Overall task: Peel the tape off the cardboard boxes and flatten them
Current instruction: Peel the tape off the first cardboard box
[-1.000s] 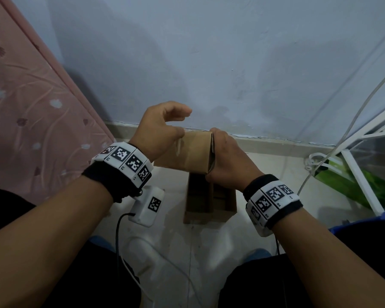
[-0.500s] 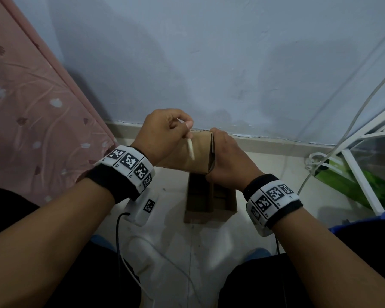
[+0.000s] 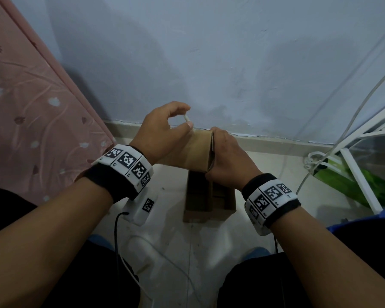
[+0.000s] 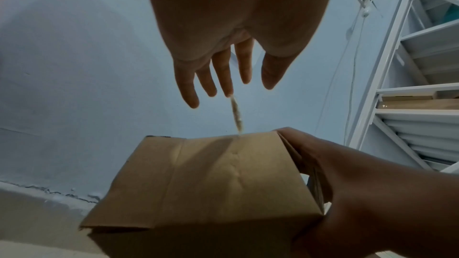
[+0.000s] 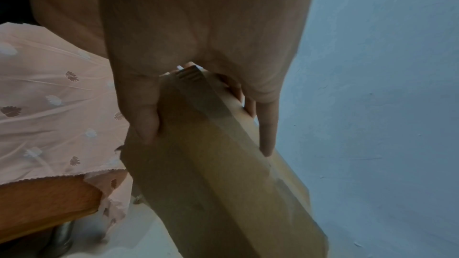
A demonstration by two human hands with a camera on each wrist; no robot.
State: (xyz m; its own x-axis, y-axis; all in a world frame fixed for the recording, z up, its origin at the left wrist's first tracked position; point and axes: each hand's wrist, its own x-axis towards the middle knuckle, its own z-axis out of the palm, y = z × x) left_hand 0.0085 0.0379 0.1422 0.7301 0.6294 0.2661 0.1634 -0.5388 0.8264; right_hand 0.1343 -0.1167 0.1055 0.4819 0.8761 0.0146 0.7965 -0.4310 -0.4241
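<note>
I hold a brown cardboard box [image 3: 193, 150] up in front of me, above the floor. My right hand [image 3: 227, 156] grips its right end, thumb on one face and fingers on the other, as the right wrist view shows on the box [image 5: 223, 164]. My left hand [image 3: 187, 116] is raised just above the box's top far edge and pinches a thin twisted strip of tape [image 3: 187, 118] between thumb and finger. In the left wrist view the tape [image 4: 236, 113] stretches from my fingertips down to the box [image 4: 223, 180]. A second, open box [image 3: 209, 196] stands on the floor below.
A pink flowered bed cover [image 3: 20, 107] hangs at the left. The blue wall is close behind the box. A white metal rack [image 3: 365, 152] and a green bag [image 3: 353, 183] are at the right. A white device [image 3: 140, 207] with cables lies on the floor near my left knee.
My left hand closed on the tape at the box's top, then lifted, drawing the strip up off the cardboard. The right hand and the box have stayed still.
</note>
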